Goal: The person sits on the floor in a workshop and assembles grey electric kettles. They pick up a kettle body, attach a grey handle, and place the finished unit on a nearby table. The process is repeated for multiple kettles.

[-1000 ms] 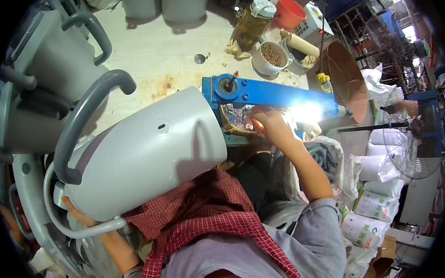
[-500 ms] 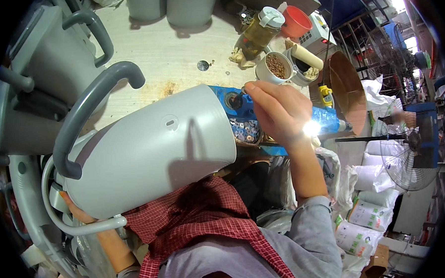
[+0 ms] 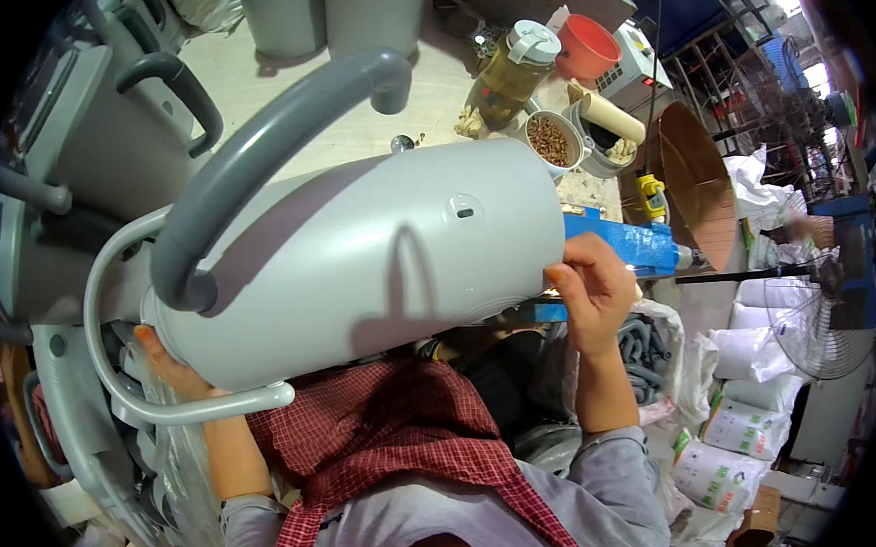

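A large light-grey plastic bucket (image 3: 359,248) lies on its side in front of me. It has a dark grey curved handle (image 3: 248,164) and a light-grey hoop (image 3: 136,404) at its left end. My left hand (image 3: 178,368) holds that left end from below, its fingers partly hidden. At the right end my right hand (image 3: 597,291) is closed at the rim, thumb and fingers together; whether it also holds something small is hidden. A blue metal bar (image 3: 623,246) of a fixture extends beyond the rim, the rest covered by the bucket. A small slot sits in the bucket's wall.
More grey buckets (image 3: 280,16) stand at the back and left of the table. Behind the right end are a lidded jar (image 3: 512,75), a cup of small brown pieces (image 3: 552,139), a red bowl (image 3: 586,47) and a yellow plug (image 3: 653,196). A fan (image 3: 802,326) stands at right.
The bucket has moved right and up, over the blue fixture, hiding the tray of washers. My right hand has come down from above the fixture to the bucket's rim.
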A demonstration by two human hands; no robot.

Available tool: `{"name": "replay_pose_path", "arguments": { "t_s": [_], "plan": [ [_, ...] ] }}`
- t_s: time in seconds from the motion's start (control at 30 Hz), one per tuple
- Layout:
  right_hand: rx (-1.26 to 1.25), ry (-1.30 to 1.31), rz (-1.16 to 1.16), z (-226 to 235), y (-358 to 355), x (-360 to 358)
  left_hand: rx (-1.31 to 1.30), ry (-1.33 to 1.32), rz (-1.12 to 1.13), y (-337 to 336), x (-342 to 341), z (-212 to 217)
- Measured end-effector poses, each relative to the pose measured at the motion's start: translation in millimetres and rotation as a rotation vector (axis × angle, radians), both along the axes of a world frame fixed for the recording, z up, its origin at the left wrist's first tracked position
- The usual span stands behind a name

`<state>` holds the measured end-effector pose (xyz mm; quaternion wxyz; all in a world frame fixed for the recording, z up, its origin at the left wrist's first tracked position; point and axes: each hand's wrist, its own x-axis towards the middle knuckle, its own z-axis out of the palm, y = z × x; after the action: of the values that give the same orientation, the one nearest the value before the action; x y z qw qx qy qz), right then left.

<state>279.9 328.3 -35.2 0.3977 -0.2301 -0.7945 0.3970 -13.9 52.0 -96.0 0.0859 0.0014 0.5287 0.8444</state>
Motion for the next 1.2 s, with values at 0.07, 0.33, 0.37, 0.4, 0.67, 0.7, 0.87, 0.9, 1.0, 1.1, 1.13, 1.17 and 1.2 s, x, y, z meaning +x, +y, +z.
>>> {"name": "replay_pose_path", "arguments": {
  "t_s": [0.07,0.33,0.37,0.4,0.67,0.7,0.87,0.9,1.0,1.1,1.13,1.17,1.2],
  "plan": [
    [0.0,-0.002,-0.011,-1,1,5,-0.044,0.029,0.022,6,-3,-10],
    [-0.055,-0.043,-0.022,-5,7,5,-0.226,0.127,-0.14,8,-15,-22],
    [-0.076,-0.076,-0.013,-4,7,6,-0.271,0.145,-0.164,7,-14,-22],
    [-0.097,-0.109,-0.002,-3,7,7,-0.316,0.166,-0.188,7,-13,-20],
    [0.185,0.223,0.115,57,24,-76,-0.515,0.423,-0.14,10,-12,-17],
    [0.237,0.118,0.172,53,31,-94,-0.539,0.472,-0.087,8,-8,-16],
    [-0.049,-0.075,0.451,58,34,-118,-0.285,0.203,-0.055,10,-6,-6],
    [-0.219,-0.02,0.498,61,33,-117,-0.244,0.185,-0.058,10,-6,-10],
    [-0.33,0.018,0.614,56,44,-106,-0.266,0.135,-0.058,16,-2,-7],
    [-0.323,0.106,0.652,49,41,-103,-0.422,0.209,-0.101,6,-11,-10],
    [-0.338,0.106,0.645,50,40,-102,-0.46,0.23,-0.11,7,-10,-7],
    [-0.356,0.113,0.632,50,39,-101,-0.381,0.24,-0.142,12,-2,3],
    [-0.348,0.117,0.634,51,39,-101,-0.302,0.255,-0.168,16,6,12]
  ]
}}
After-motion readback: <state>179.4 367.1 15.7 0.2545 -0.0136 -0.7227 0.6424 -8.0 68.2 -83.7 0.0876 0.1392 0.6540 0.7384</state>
